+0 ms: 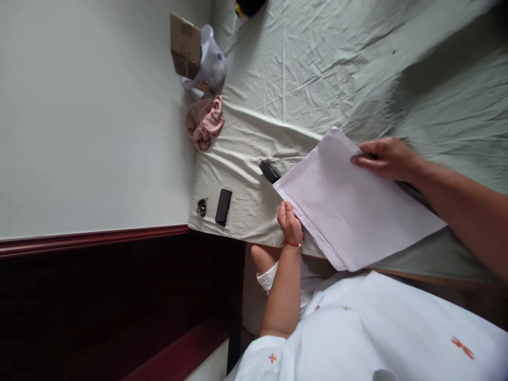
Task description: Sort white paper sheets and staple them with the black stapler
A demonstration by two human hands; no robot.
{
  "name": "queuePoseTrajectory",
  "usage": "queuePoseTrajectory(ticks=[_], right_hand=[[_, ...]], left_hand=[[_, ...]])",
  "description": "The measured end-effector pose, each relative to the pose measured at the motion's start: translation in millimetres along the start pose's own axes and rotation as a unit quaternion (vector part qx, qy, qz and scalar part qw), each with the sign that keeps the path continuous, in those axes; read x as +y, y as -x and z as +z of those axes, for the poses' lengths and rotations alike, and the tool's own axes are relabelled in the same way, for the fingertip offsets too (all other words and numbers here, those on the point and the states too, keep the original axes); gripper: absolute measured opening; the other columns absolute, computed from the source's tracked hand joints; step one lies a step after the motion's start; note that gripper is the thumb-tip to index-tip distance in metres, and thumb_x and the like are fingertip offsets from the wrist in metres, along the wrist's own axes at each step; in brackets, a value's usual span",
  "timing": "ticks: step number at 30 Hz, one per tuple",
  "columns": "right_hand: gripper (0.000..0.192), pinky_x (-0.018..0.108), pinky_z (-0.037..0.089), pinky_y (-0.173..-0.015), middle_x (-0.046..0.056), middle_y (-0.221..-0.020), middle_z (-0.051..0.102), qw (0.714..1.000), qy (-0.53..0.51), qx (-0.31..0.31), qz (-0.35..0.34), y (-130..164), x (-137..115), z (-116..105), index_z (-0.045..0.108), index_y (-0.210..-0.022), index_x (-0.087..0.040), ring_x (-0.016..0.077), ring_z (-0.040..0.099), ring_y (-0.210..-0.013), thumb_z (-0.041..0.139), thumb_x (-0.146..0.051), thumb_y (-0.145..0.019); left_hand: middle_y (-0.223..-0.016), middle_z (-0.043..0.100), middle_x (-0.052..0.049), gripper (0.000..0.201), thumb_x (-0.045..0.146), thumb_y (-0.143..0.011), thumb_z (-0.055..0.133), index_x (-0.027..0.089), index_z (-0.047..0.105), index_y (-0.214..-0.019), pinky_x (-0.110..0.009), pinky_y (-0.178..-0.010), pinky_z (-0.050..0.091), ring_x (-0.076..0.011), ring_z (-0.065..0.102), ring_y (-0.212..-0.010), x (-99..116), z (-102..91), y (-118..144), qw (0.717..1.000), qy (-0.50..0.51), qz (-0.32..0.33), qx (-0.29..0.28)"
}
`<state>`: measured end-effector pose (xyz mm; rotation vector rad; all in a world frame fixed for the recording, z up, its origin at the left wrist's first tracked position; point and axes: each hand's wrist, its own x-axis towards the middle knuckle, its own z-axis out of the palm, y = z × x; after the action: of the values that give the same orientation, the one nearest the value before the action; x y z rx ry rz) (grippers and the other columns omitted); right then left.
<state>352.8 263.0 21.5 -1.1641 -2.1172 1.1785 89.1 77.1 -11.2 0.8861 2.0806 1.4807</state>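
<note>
Squaring a stack of paper on the bed

From the left: keys (201,207), a black phone (223,206) and a stapler (270,171) lie on the green sheet (317,63). The left hand (289,222) pinches the near corner of the paper stack (349,206); the right hand (387,157) grips its far edge. Evening the stack calls for both grips light, so the sheets can slide level.

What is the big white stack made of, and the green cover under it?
The stack looks like paper: thin, flat, matte sheets with layered edges, held by the left hand and right hand. The green cover looks like woven cloth, probably cotton: soft, creased and wrinkled.
</note>
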Motion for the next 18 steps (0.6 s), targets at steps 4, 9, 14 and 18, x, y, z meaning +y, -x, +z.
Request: queuePoseTrajectory(ticks=[4, 9, 14, 18], right_hand=[[0.024, 0.031, 0.033, -0.065, 0.0, -0.059, 0.052, 1.0, -0.012, 0.001, 0.008, 0.0, -0.1, 0.8, 0.059, -0.071, -0.021, 0.015, 0.048, -0.061, 0.061, -0.036, -0.088], [0.037, 0.032, 0.026, -0.059, -0.002, -0.058, 0.038, 0.996, -0.058, 0.068, -0.028, 4.3, -1.9, 5.1, 0.042, -0.062, -0.022, 0.0117, 0.035, -0.057, 0.062, -0.041, -0.087], [0.043, 0.033, 0.024, -0.058, -0.003, -0.057, 0.033, 0.988, -0.073, 0.126, -0.043, 5.4, -2.5, 6.8, 0.038, -0.059, -0.022, 0.0106, 0.031, -0.057, 0.065, -0.041, -0.086], [0.039, 0.033, 0.023, -0.057, -0.003, -0.054, 0.035, 0.99, -0.084, 0.116, -0.015, 6.0, -1.8, 5.2, 0.045, -0.059, -0.022, 0.0104, 0.032, -0.055, 0.066, -0.041, -0.086]], left_hand=[[-0.103, 0.074, -0.012, 0.051, 0.067, -0.099, 0.059, 0.019, 0.076, -0.104, -0.042, -0.106, 0.051, -0.0292, 0.067, -0.115, -1.6, -0.6, 0.1, 1.0, -0.011, -0.02, 0.011], [-0.114, 0.076, -0.013, 0.051, 0.065, -0.099, 0.059, 0.02, 0.077, -0.115, -0.044, -0.113, 0.048, -0.0307, 0.066, -0.126, -2.8, -0.8, 0.1, 0.999, -0.02, -0.035, 0.017], [-0.111, 0.076, -0.012, 0.053, 0.068, -0.098, 0.059, 0.021, 0.078, -0.112, -0.042, -0.11, 0.05, -0.0298, 0.067, -0.123, -3.6, -0.6, 0.3, 0.999, -0.018, -0.03, 0.024], [-0.114, 0.075, -0.011, 0.055, 0.07, -0.097, 0.059, 0.022, 0.078, -0.114, -0.042, -0.11, 0.049, -0.0292, 0.065, -0.125, -5.7, 0.9, 0.5, 0.999, -0.008, -0.037, 0.038]])
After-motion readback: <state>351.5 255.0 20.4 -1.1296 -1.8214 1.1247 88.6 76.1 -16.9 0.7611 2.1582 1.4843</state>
